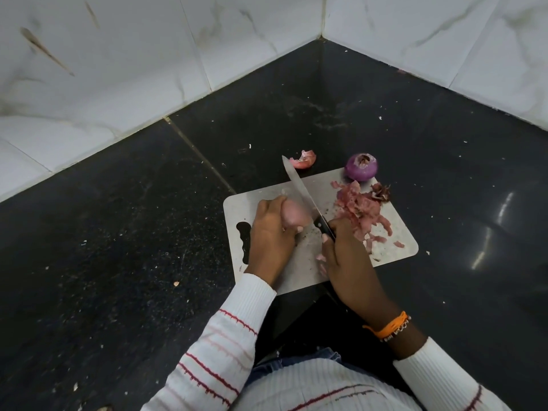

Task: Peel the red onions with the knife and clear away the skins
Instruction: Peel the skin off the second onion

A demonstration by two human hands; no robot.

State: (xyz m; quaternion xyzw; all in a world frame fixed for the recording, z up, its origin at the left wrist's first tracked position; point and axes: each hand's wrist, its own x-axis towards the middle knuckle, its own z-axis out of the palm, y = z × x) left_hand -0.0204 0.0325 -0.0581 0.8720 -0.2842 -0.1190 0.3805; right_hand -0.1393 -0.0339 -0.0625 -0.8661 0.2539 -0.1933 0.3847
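Left hand (268, 225) grips onion (292, 214) mid-frame on board (397, 232); right hand (345, 250) clenches knife (302, 197), blade touching onion's right side, pointing to upper left.

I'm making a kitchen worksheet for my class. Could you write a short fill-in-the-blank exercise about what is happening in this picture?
1. The right hand grips the black handle of the ____.
2. The left hand holds an onion on the grey ____.
3. The peeled purple onion sits at the board's far ____ corner.
4. A heap of skins lies on the board to the ____ of the blade.

Missing words: knife; cutting board; right; right
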